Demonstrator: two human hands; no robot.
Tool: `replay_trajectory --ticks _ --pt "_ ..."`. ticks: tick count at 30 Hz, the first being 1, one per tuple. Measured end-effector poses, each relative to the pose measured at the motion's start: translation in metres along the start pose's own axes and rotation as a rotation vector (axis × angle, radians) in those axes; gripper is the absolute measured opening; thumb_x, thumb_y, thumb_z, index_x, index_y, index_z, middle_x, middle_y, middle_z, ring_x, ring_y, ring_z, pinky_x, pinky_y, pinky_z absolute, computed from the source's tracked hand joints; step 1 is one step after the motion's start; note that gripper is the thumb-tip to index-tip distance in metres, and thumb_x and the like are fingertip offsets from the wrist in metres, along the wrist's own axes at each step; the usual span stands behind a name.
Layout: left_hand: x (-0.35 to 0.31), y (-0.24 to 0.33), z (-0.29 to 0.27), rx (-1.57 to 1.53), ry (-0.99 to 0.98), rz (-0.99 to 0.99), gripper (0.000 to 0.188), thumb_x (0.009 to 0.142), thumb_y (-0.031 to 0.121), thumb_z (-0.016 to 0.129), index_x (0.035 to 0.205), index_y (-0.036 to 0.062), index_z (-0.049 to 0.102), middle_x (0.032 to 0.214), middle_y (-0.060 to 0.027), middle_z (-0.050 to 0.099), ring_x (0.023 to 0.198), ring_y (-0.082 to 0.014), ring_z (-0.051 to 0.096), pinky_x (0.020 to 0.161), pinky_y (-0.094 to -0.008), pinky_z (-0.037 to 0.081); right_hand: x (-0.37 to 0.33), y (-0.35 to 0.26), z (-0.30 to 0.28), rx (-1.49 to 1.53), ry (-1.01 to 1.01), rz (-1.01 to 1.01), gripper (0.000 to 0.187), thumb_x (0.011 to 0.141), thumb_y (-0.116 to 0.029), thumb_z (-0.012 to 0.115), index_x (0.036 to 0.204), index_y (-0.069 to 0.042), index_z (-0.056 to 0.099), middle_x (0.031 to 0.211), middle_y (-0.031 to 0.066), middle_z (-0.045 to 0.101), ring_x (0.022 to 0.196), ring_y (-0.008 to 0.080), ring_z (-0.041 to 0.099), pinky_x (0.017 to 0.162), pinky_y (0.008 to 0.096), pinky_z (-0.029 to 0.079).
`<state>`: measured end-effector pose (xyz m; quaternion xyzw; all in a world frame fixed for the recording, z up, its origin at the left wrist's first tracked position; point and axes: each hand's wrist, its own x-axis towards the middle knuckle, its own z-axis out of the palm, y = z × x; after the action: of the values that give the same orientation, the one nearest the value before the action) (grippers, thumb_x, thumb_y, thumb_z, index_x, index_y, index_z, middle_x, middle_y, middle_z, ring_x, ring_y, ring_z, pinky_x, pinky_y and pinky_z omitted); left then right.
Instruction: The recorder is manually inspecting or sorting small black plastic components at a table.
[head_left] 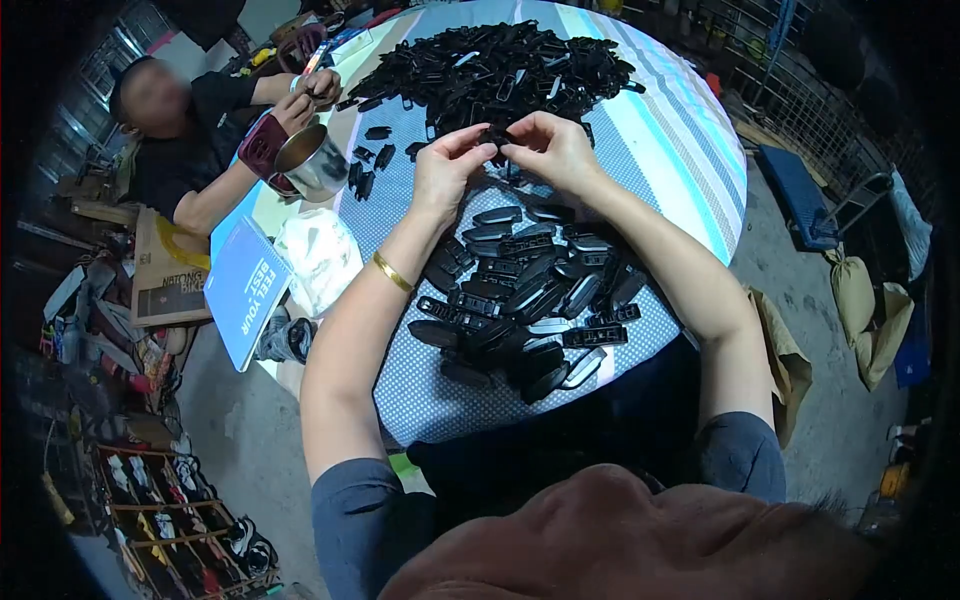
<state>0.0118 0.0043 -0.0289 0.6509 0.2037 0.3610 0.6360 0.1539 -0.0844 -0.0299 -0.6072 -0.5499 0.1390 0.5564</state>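
Over the middle of the round table, my left hand [443, 178] and my right hand [562, 158] meet at a small black plastic part [496, 137]. The thumbs and fingertips of both hands pinch it, and they hide most of its shape. Just beyond my hands rises a large heap of small black plastic parts [500, 75]. Between my forearms, closer to me, lies a smaller pile of longer black plastic pieces [530, 285], some smooth and rounded, others showing slotted insides. A few loose black parts [363, 183] lie left of my left wrist.
A steel mug [318, 165], a crumpled white plastic bag [322, 262] and a blue notebook [243, 290] sit along the table's left side. Another person [185, 130] works there with both hands raised. A blue platform trolley [797, 195] stands on the floor at right.
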Motion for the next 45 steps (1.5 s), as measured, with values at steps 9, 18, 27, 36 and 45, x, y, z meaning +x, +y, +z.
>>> replay_trajectory --ticks 9,18,27,36,45 --pt "0.001 0.009 -0.005 0.042 -0.038 0.005 0.032 0.073 0.003 0.065 0.104 -0.0006 0.059 0.089 -0.0069 0.063 0.077 -0.0105 0.058 0.068 -0.0207 0.047 -0.006 -0.006 0.000 -0.085 0.008 -0.123 0.026 0.071 -0.016 0.068 0.090 -0.001 0.060 0.078 0.0071 0.063 0.066 0.0108 0.059 0.059 0.0233 0.047" --pt "-0.001 0.008 0.007 -0.076 -0.015 0.037 0.026 0.079 0.006 0.060 0.104 -0.0017 0.059 0.094 -0.0074 0.062 0.082 -0.0111 0.057 0.075 -0.0220 0.045 -0.008 -0.007 0.005 -0.222 0.053 -0.148 0.031 0.071 -0.022 0.070 0.091 -0.002 0.059 0.084 0.0053 0.060 0.066 0.0078 0.056 0.055 0.0225 0.047" --pt "-0.004 0.021 0.001 0.026 -0.175 0.085 0.022 0.079 0.005 0.058 0.099 0.0005 0.062 0.090 -0.0064 0.063 0.081 -0.0105 0.057 0.074 -0.0222 0.045 -0.012 -0.008 0.001 -0.022 -0.273 0.068 0.028 0.077 -0.026 0.064 0.088 0.000 0.061 0.064 0.0001 0.057 0.055 0.0071 0.051 0.050 0.0219 0.040" --pt "-0.010 0.066 0.000 0.686 -0.543 -0.027 0.030 0.072 0.014 0.068 0.099 0.0017 0.061 0.076 -0.0036 0.062 0.071 -0.0057 0.055 0.063 -0.0174 0.044 0.028 0.042 -0.066 -0.388 0.061 0.036 0.024 0.076 -0.018 0.059 0.096 -0.007 0.064 0.091 0.0110 0.064 0.081 0.0203 0.062 0.073 0.0315 0.049" --pt "0.015 0.027 -0.006 0.970 -0.348 0.207 0.025 0.080 0.021 0.059 0.094 0.0010 0.063 0.083 -0.0102 0.065 0.074 -0.0150 0.060 0.067 -0.0255 0.046 0.010 0.034 -0.029 -0.965 -0.038 -0.235 0.033 0.071 -0.037 0.064 0.088 -0.008 0.065 0.084 0.0109 0.058 0.087 0.0265 0.054 0.073 0.0368 0.046"
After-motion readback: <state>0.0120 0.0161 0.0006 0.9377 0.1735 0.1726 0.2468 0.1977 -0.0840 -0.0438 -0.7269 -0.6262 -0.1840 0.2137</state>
